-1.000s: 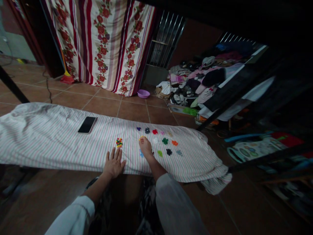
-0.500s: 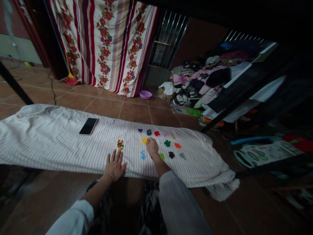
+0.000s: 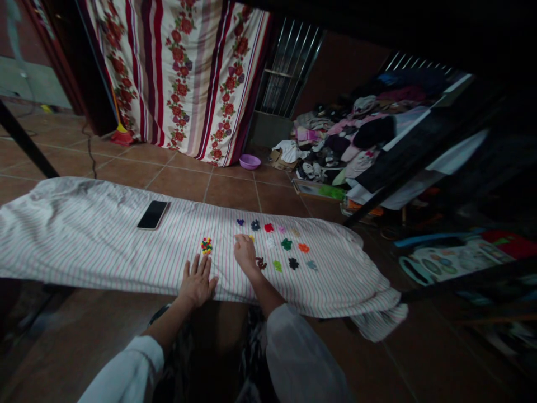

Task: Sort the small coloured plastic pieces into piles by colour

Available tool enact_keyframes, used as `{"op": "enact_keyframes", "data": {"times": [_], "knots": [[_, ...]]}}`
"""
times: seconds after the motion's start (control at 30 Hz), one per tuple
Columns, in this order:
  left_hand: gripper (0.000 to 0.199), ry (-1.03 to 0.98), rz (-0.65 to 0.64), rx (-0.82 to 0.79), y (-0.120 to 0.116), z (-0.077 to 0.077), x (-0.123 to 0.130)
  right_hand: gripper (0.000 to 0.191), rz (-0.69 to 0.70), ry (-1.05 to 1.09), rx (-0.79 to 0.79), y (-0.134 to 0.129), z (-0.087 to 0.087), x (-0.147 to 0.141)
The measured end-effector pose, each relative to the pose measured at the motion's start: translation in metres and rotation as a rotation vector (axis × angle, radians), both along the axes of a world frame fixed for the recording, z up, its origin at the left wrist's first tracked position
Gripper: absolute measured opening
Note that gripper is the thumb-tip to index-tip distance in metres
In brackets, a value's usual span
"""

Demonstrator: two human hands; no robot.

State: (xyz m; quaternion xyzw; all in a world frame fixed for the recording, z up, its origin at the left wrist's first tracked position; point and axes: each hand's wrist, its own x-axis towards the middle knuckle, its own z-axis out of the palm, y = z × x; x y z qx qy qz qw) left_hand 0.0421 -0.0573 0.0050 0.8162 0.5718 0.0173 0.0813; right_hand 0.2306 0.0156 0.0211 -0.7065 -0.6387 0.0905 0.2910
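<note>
My left hand (image 3: 196,284) lies flat with fingers spread on the striped cloth (image 3: 113,252). Just beyond its fingertips is a cluster of small red, yellow and green pieces (image 3: 206,245). My right hand (image 3: 245,253) is over the cloth to the right of that cluster, its fingers bent and pressed together; whatever is in them is too small to make out. It partly covers the yellow pile (image 3: 252,238) and hides the light blue one. Around it are small single-colour piles, among them brown (image 3: 260,263), white (image 3: 271,242), red (image 3: 268,228) and dark green (image 3: 286,244).
A phone (image 3: 153,215) rests on the cloth at the left. Beyond it are a tiled floor, a purple basin (image 3: 250,162), a floral curtain (image 3: 180,78) and a heap of clothes (image 3: 335,140). Dark metal bars (image 3: 29,143) slant at both sides.
My right hand has moved left from the yellow pile toward the multicoloured cluster, uncovering the brown pile and covering the light blue one. My left hand has stayed in place.
</note>
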Motion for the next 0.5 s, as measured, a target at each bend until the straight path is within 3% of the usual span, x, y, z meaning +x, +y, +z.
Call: {"op": "enact_keyframes", "data": {"times": [0.1,0.3,0.4,0.5], "knots": [[0.067,-0.018,-0.001,0.001,0.001,-0.001,0.0,0.042,0.169,0.044,-0.014,0.0,-0.013,-0.028],[0.065,-0.056,-0.011,0.044,0.001,-0.005,-0.003,0.053,0.308,0.032,-0.029,0.005,-0.024,-0.061],[0.063,-0.091,-0.003,0.117,-0.002,-0.009,-0.002,0.057,0.245,0.034,0.008,-0.001,-0.031,-0.058],[0.061,-0.109,0.087,0.192,-0.003,-0.011,0.006,0.058,0.149,0.055,0.048,-0.008,-0.04,-0.053]]}}
